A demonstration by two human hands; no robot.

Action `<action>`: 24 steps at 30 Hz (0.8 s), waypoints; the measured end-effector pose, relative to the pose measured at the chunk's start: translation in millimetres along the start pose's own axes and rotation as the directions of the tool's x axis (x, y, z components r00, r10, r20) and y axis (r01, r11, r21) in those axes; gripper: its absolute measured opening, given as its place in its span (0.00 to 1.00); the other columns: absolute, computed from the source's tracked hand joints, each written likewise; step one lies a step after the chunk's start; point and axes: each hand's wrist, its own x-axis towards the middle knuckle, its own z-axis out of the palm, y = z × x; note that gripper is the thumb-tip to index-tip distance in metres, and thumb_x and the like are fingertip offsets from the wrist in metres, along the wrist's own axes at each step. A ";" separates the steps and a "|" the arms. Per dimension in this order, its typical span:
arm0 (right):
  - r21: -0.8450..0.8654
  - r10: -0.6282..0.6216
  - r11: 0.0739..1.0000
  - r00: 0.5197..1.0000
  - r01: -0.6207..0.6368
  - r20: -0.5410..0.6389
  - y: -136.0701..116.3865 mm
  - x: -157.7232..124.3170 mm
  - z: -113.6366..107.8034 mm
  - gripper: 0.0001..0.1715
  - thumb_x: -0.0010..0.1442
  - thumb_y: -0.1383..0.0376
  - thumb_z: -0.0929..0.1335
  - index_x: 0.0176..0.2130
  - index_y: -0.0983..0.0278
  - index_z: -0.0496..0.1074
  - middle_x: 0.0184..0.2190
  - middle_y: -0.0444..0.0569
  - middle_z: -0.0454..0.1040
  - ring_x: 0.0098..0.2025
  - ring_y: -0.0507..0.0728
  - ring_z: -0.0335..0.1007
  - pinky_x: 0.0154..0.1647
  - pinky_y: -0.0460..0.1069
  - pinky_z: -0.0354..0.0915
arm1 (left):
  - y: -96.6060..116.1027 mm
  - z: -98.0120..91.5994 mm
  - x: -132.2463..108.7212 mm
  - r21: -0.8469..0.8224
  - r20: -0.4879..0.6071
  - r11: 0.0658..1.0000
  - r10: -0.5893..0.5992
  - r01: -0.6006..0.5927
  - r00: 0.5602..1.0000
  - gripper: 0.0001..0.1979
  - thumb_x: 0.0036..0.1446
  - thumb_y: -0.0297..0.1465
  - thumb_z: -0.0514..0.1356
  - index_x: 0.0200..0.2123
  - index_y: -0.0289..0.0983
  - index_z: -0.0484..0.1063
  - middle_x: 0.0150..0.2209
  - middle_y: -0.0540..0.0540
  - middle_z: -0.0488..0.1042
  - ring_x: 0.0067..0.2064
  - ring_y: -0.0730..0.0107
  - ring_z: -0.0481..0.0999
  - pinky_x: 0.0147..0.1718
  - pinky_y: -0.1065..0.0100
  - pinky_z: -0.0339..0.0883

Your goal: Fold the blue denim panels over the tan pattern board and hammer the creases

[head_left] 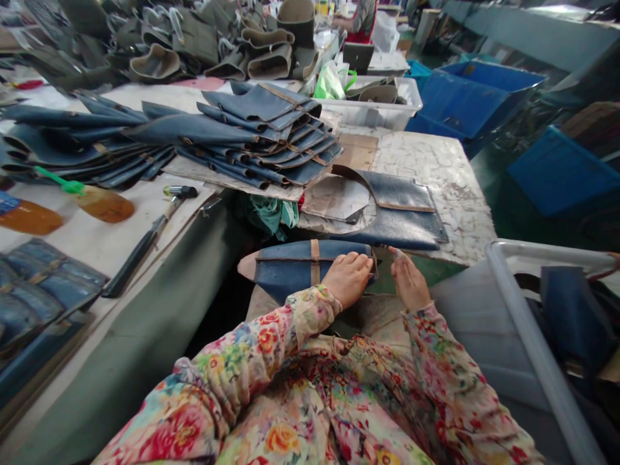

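Note:
A folded blue leather piece (285, 265) with a tan strap across it lies over my lap, its narrow tan end pointing left. My left hand (347, 279) presses on its right part, fingers curled over the edge and gripping it. Just right of that edge is my right hand (409, 279), with its fingers closed and the thumb or fingertip pointing up toward a small dark thing at the leather's end. What sits in those fingers is too small to make out. Behind my hands, a larger blue leather piece (407, 226) with a round cutout lies on the table.
Stacked blue leather pieces (271, 139) cover the table ahead. At left are a black-handled hammer (140, 248) and a glue bottle with green nozzle (104, 201). A white plastic bin (504, 310) stands close on my right; blue bins (489, 84) are beyond. A person (363, 22) is far back.

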 end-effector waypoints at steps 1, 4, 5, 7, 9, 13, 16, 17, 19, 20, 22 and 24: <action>-0.104 -0.052 0.993 0.999 0.052 0.007 -1.4 -0.1 -1.0 0.29 0.62 0.49 0.54 0.53 0.62 0.64 0.36 0.50 0.71 0.35 0.55 0.68 0.38 0.52 0.66 | 0.2 -0.5 2.1 -0.001 -0.002 1.000 -0.009 0.009 1.000 0.16 0.63 0.34 0.45 0.50 0.34 0.63 0.45 0.42 0.68 0.47 0.65 0.64 0.43 0.64 0.58; -0.314 -0.197 0.927 0.979 0.205 0.056 -9.3 0.4 -0.9 0.28 0.62 0.52 0.55 0.54 0.63 0.65 0.41 0.54 0.69 0.45 0.59 0.65 0.48 0.55 0.62 | -1.0 -2.7 5.8 0.005 0.013 1.000 -0.018 0.018 1.000 0.15 0.64 0.33 0.44 0.46 0.35 0.66 0.44 0.43 0.68 0.46 0.64 0.64 0.40 0.63 0.58; -0.358 -0.243 0.899 0.967 0.253 0.074 -12.9 0.7 -1.1 0.27 0.62 0.53 0.56 0.53 0.63 0.66 0.42 0.55 0.68 0.45 0.60 0.64 0.48 0.56 0.62 | -1.9 -3.5 5.5 0.003 0.021 1.000 -0.010 0.009 1.000 0.15 0.64 0.32 0.44 0.45 0.35 0.66 0.44 0.43 0.68 0.45 0.64 0.64 0.39 0.63 0.58; -0.430 -0.314 0.844 0.945 0.322 0.092 -20.7 1.3 -3.3 0.24 0.61 0.55 0.58 0.52 0.62 0.67 0.42 0.55 0.68 0.46 0.61 0.63 0.48 0.56 0.61 | -4.0 -4.5 2.0 -0.009 0.020 1.000 0.008 -0.008 1.000 0.15 0.63 0.31 0.44 0.46 0.35 0.66 0.45 0.43 0.68 0.46 0.65 0.64 0.40 0.63 0.58; -0.482 -0.359 0.798 0.928 0.363 0.104 -27.3 0.9 -7.0 0.22 0.61 0.57 0.59 0.52 0.61 0.67 0.43 0.54 0.68 0.46 0.61 0.62 0.49 0.56 0.61 | -6.7 -5.0 -4.4 -0.022 0.000 1.000 0.003 -0.003 1.000 0.16 0.63 0.31 0.44 0.49 0.34 0.64 0.46 0.44 0.68 0.48 0.66 0.63 0.42 0.64 0.58; -0.510 -0.391 0.750 0.904 0.421 0.171 -29.9 -4.7 -6.0 0.20 0.61 0.60 0.60 0.51 0.61 0.69 0.42 0.53 0.68 0.45 0.59 0.62 0.47 0.55 0.61 | -12.9 -6.9 -17.0 -0.016 -0.016 0.999 -0.045 0.045 0.999 0.17 0.63 0.32 0.44 0.51 0.33 0.63 0.47 0.43 0.68 0.48 0.66 0.63 0.44 0.64 0.58; -0.509 -0.388 0.744 0.900 0.432 0.196 -26.1 -11.1 5.2 0.20 0.62 0.61 0.59 0.49 0.64 0.70 0.41 0.53 0.68 0.44 0.58 0.62 0.46 0.53 0.62 | -16.5 -8.9 -21.5 -0.023 -0.010 0.999 -0.046 0.046 0.999 0.17 0.64 0.31 0.44 0.51 0.33 0.63 0.46 0.43 0.68 0.48 0.66 0.64 0.45 0.64 0.58; -0.513 -0.389 0.740 0.899 0.434 0.199 -26.0 -12.9 9.3 0.20 0.62 0.62 0.59 0.50 0.64 0.69 0.41 0.53 0.68 0.44 0.58 0.62 0.46 0.53 0.61 | -17.6 -9.3 -22.4 -0.028 -0.012 0.998 -0.048 0.047 0.999 0.17 0.64 0.31 0.44 0.51 0.33 0.63 0.45 0.43 0.68 0.47 0.66 0.64 0.45 0.65 0.58; -0.524 -0.392 0.726 0.894 0.446 0.217 -29.3 -15.5 16.5 0.19 0.62 0.63 0.59 0.50 0.65 0.69 0.41 0.53 0.68 0.44 0.57 0.61 0.47 0.52 0.61 | -20.0 -9.5 -24.4 -0.031 -0.024 0.998 -0.054 0.053 0.998 0.17 0.64 0.31 0.44 0.50 0.33 0.64 0.44 0.43 0.68 0.47 0.66 0.64 0.45 0.65 0.58; -0.529 -0.392 0.719 0.891 0.452 0.228 -32.7 -16.3 19.6 0.19 0.62 0.63 0.59 0.49 0.65 0.69 0.41 0.53 0.68 0.44 0.57 0.61 0.47 0.52 0.61 | -21.4 -9.4 -25.8 -0.027 -0.033 0.998 -0.058 0.057 0.998 0.16 0.63 0.30 0.44 0.50 0.33 0.64 0.44 0.44 0.69 0.47 0.66 0.64 0.46 0.64 0.58; -0.535 -0.384 0.710 0.889 0.458 0.252 -41.4 -17.1 24.9 0.19 0.62 0.64 0.59 0.49 0.66 0.69 0.41 0.52 0.68 0.44 0.57 0.61 0.47 0.51 0.61 | -25.2 -9.3 -29.5 -0.014 -0.049 0.998 -0.067 0.066 0.997 0.16 0.63 0.30 0.45 0.50 0.33 0.64 0.44 0.43 0.69 0.46 0.66 0.64 0.46 0.64 0.58; -0.544 -0.369 0.705 0.890 0.456 0.269 -50.6 -17.4 30.3 0.19 0.63 0.64 0.59 0.49 0.66 0.69 0.41 0.52 0.68 0.44 0.57 0.61 0.47 0.51 0.61 | -29.8 -9.9 -34.5 0.001 -0.063 0.997 -0.072 0.072 0.995 0.15 0.62 0.29 0.46 0.50 0.33 0.65 0.43 0.43 0.69 0.46 0.65 0.65 0.45 0.64 0.58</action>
